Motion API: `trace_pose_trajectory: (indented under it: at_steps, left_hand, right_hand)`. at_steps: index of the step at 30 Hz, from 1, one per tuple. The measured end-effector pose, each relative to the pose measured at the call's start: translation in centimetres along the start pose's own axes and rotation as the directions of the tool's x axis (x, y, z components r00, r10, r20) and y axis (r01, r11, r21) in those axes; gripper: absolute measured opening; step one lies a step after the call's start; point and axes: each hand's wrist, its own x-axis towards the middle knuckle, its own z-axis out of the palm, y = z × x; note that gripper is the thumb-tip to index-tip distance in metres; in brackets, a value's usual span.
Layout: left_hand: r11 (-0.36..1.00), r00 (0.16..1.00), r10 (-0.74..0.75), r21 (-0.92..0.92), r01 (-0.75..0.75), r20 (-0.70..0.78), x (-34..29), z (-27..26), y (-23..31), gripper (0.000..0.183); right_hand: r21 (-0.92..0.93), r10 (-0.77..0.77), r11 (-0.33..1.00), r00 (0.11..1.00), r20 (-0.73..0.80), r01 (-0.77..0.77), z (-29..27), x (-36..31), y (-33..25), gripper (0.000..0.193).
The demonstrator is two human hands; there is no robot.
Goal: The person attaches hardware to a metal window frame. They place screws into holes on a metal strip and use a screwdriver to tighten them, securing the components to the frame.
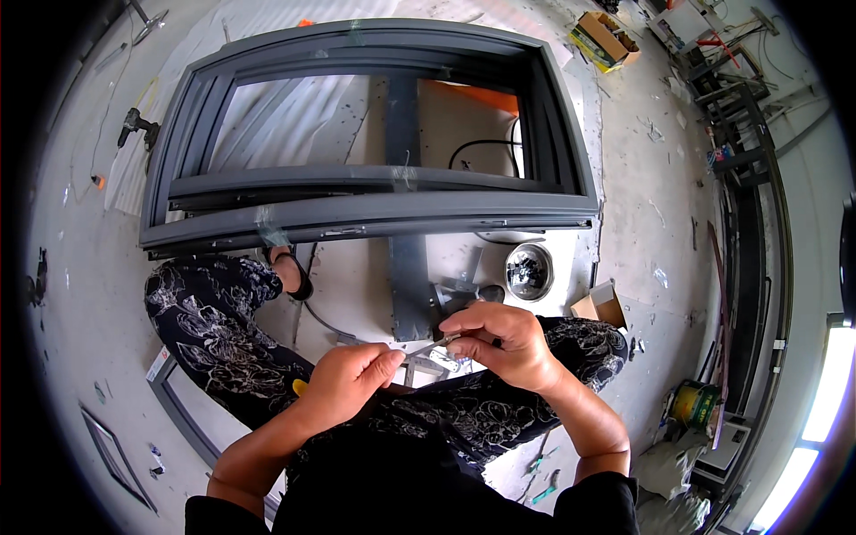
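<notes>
My left hand (361, 379) and my right hand (504, 346) meet over my lap, both closed in a pinch. Between their fingertips runs a thin metal strip (425, 349). Its right end sits at a small metal piece in my right fingers, too small to make out. A bit of something yellow (300, 387) shows beside my left wrist, mostly hidden. Beyond my hands lies a dark grey window frame (383, 207) with strips of clear tape on it, resting on a dark beam (408, 285). A metal bowl (509, 276) holding small dark parts stands ahead of my right hand.
A small open cardboard box (602, 308) sits by my right knee. Far left lies a cordless drill (135, 127). Another carton (606, 40) stands at the back right. Metal profiles (758, 178) line the right wall, near a green tin (695, 406). Another grey frame (183, 401) lies at my left.
</notes>
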Motion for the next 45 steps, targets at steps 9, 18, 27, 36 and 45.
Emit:
trace_pose_trajectory:
  at_steps: [9,18,27,36,45]
  left_hand:
    - [0.995,1.0,-0.017,-0.1,0.019,0.024,0.1,0.4,0.1,0.041]
    - [0.994,0.994,-0.101,-0.029,0.102,0.053,-0.2,0.3,0.8,0.041]
    - [0.927,0.988,0.11,-0.369,-0.062,0.11,0.9,1.6,1.2,0.04]
    - [0.705,0.952,0.193,-0.642,-0.302,-0.236,2.0,-2.7,2.8,0.043]
    - [0.82,0.965,0.073,-0.536,-0.201,-0.251,5.0,1.5,5.3,0.045]
  right_hand:
    - [0.056,0.024,0.998,1.0,-0.001,-0.024,0.2,-0.1,0.1,0.021]
    - [-0.117,-0.066,0.99,0.991,0.115,0.08,-0.3,-0.3,1.5,0.016]
    - [0.028,0.04,0.999,0.991,-0.125,-0.037,-2.6,-2.8,-1.7,0.032]
    - [0.497,0.498,0.858,0.029,-0.867,0.131,-14.9,-24.3,22.3,0.01]
    - [0.669,0.786,0.452,-0.091,-0.611,-0.59,3.0,-33.1,49.8,0.017]
